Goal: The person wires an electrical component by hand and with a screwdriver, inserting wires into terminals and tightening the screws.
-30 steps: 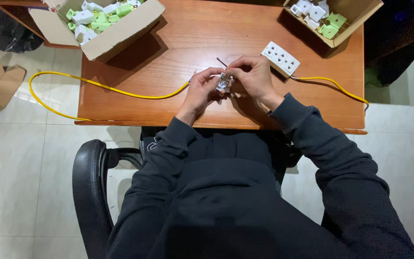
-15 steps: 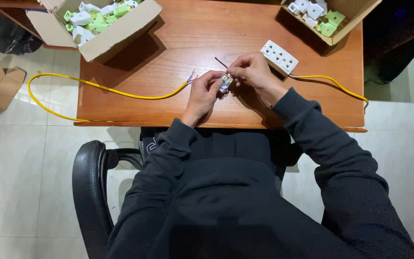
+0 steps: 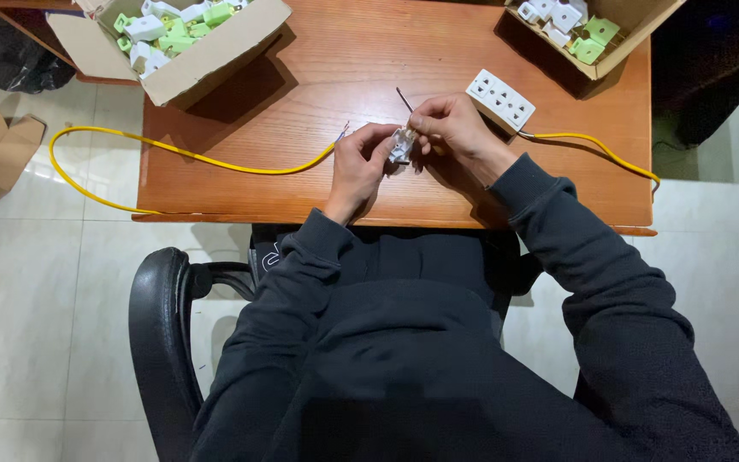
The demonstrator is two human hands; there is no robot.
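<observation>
The left hand [image 3: 359, 162] and the right hand [image 3: 451, 128] meet over the middle of the wooden tabletop [image 3: 369, 60], both closed around a small white plug part [image 3: 400, 144] held between their fingertips just above the wood. The left hand pinches it from the left side, thumb and fingers curled around it. The right hand grips it from the right and also holds a thin dark screwdriver [image 3: 404, 99], whose shaft sticks up and away from the fingers at a slant.

A yellow cable [image 3: 173, 150] runs in from the left, loops off the tabletop edge over the tiled floor, and ends with bare wire tips just beside the left hand. A white multi-socket outlet block [image 3: 499, 100] lies near the right hand, with another stretch of yellow cable leaving it toward the right edge.

An open cardboard box [image 3: 215, 51] holding white and green plastic parts stands at the far left corner, and a second cardboard box [image 3: 635, 34] with similar parts stands at the far right corner. The person wears a dark sweatshirt and sits in a black office chair [image 3: 160, 342].
</observation>
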